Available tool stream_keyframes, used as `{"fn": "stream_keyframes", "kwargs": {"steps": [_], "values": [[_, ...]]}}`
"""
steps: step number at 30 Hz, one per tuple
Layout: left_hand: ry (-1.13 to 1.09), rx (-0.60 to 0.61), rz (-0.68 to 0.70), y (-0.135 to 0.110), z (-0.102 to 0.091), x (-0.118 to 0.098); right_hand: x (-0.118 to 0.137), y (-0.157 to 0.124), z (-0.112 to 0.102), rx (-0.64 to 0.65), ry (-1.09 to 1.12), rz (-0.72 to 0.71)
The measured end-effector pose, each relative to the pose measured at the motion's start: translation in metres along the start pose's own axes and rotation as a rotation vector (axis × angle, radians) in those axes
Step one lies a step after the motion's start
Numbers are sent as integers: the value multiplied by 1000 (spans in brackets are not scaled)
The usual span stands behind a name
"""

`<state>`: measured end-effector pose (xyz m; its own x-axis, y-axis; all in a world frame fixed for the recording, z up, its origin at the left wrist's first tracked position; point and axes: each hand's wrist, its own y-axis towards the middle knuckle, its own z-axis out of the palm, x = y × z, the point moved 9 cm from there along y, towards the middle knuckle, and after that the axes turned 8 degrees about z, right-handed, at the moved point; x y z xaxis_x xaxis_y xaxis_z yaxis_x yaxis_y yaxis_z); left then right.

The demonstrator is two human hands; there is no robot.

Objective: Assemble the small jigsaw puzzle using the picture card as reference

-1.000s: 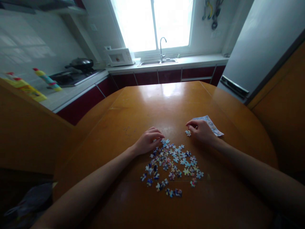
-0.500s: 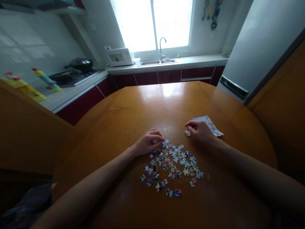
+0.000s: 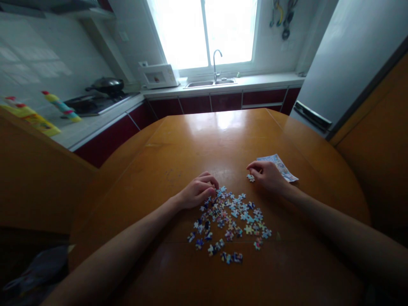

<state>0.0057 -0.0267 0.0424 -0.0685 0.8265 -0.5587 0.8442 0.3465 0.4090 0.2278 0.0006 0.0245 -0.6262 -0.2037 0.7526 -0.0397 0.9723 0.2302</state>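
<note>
Several small colourful jigsaw pieces [image 3: 230, 221] lie scattered on a round wooden table [image 3: 204, 140]. My left hand [image 3: 196, 191] rests at the upper left edge of the scatter, fingers curled and pinched over a piece that I cannot make out. My right hand [image 3: 268, 175] lies to the upper right, fingers bent, with a small joined bit of puzzle [image 3: 250, 178] right at its fingertips. Under and behind that hand sits a printed picture sheet [image 3: 282, 166].
Wooden chair backs stand at the left [image 3: 35, 170] and right [image 3: 379, 140]. Behind the table run a counter with a sink [image 3: 210, 83], a white microwave [image 3: 158, 76], a stove with a pan [image 3: 106, 87] and bottles [image 3: 60, 107]. A grey fridge [image 3: 344, 63] stands at the right.
My left hand's fingers have curled in and pinched at the edge of the pieces. The right hand has barely shifted.
</note>
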Motion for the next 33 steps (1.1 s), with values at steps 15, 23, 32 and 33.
{"fn": "stream_keyframes", "kwargs": {"steps": [15,23,32,33], "values": [[-30,34,34,0,3,-4,3,-1,-1,-7,-1,4],[19,-9,-22,0,1,4,3,-1,-1,-2,1,9],[157,-409,-305,-18,-29,41,2,-1,0,4,3,11],[143,-464,-388,-23,-32,50,2,-1,0,4,4,9]]}}
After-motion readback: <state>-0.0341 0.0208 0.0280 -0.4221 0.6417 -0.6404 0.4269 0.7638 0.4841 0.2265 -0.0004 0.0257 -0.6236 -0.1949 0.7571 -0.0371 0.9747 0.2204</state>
